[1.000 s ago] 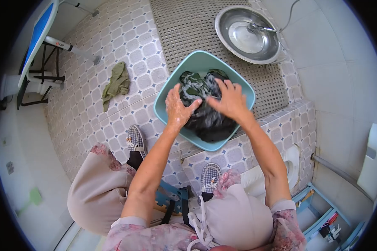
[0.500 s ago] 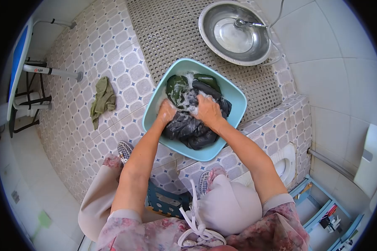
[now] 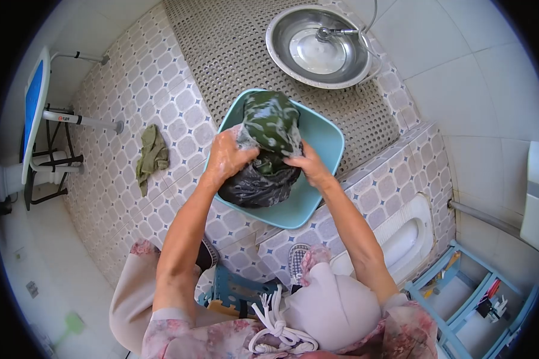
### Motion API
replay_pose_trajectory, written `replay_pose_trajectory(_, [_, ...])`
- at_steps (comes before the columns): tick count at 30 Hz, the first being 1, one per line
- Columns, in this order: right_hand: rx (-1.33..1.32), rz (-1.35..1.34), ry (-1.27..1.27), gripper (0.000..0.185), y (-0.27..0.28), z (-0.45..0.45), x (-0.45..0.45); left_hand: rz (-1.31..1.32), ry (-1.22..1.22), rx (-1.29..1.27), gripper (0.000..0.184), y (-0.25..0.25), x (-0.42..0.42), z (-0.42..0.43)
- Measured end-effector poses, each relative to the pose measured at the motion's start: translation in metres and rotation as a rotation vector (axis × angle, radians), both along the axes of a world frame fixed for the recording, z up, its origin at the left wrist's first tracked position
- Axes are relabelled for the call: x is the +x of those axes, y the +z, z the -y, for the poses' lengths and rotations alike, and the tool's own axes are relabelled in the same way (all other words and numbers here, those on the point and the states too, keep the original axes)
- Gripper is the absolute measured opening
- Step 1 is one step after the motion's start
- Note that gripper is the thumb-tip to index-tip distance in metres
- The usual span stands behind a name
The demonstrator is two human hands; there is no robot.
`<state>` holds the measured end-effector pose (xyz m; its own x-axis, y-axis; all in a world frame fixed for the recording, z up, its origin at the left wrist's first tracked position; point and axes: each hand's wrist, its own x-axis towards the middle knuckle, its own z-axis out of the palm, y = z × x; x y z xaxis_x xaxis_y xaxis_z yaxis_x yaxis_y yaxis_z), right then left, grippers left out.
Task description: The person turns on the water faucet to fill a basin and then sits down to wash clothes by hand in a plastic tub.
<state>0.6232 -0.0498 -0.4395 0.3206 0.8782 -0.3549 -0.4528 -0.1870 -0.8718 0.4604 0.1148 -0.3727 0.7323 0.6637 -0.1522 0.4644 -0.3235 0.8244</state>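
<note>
A wet, soapy garment (image 3: 270, 122), dark green above and dark grey below, is bunched up over the light blue plastic basin (image 3: 323, 140). My left hand (image 3: 229, 154), with suds on its back, is closed on the garment's left side. On the right side, my right hand (image 3: 308, 165) grips the cloth between thumb and fingers. The dark grey part (image 3: 257, 186) hangs down into the basin's near left. White foam clings to the green cloth.
A metal bowl (image 3: 275, 45) holding a shower head (image 3: 324, 34) stands on the perforated mat (image 3: 212, 51). An olive cloth (image 3: 153, 157) lies on the tiled floor to the left. A squat toilet (image 3: 410, 233) and a blue rack (image 3: 455, 245) are at the right.
Both hands have lifted the garment up from low in the basin, bringing the green part on top. The cloth is now gathered to the left, baring the basin's right side.
</note>
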Motion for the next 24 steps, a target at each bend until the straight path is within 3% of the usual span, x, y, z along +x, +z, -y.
replay_pose_trajectory(4, [0.057,-0.187,0.038,0.067,0.031,0.004,0.034,-0.057,-0.161,0.477,0.048,0.041,0.002,0.029])
replay_pose_trajectory(5, [0.048,-0.229,-0.043,0.067,0.045,-0.001,0.037,-0.049,-0.166,0.568,0.06,0.03,0.0,0.042])
replay_pose_trajectory(7, [0.025,-0.312,-0.206,0.065,0.064,-0.011,0.041,-0.119,-0.233,0.61,0.062,0.015,-0.001,0.069])
replay_pose_trajectory(10, [-0.257,0.13,-0.012,0.069,0.051,-0.03,0.042,-0.198,-0.337,0.467,0.065,-0.018,0.0,0.107])
replay_pose_trajectory(11, [-0.158,0.443,0.087,0.081,-0.018,-0.038,0.043,-0.186,-0.37,0.407,0.064,-0.014,0.0,0.113])
replay_pose_trajectory(12, [-0.351,0.865,0.227,0.083,0.005,-0.031,0.026,-0.174,-0.403,0.344,0.063,-0.01,-0.001,0.118])
replay_pose_trajectory(14, [-0.361,1.028,0.246,0.076,0.02,-0.026,0.007,-0.082,-0.381,0.385,0.062,-0.009,-0.006,0.116])
replay_pose_trajectory(15, [-0.298,0.984,0.153,0.062,0.009,-0.024,0.005,0.0,-0.345,0.418,0.062,-0.011,-0.012,0.109])
replay_pose_trajectory(17, [-0.228,0.981,0.182,0.056,-0.005,-0.021,0.003,0.097,-0.268,0.559,0.065,-0.01,-0.02,0.084])
replay_pose_trajectory(22, [0.039,1.205,0.213,0.04,0.009,-0.009,-0.023,-0.247,-0.273,0.5,0.135,-0.035,-0.011,0.038])
replay_pose_trajectory(23, [0.022,1.221,0.272,0.038,0.005,-0.007,-0.027,-0.144,-0.267,0.348,0.136,-0.052,-0.01,0.029])
replay_pose_trajectory(24, [0.002,1.236,0.334,0.036,0.0,-0.005,-0.03,-0.199,-0.332,0.307,0.133,-0.064,-0.008,0.024])
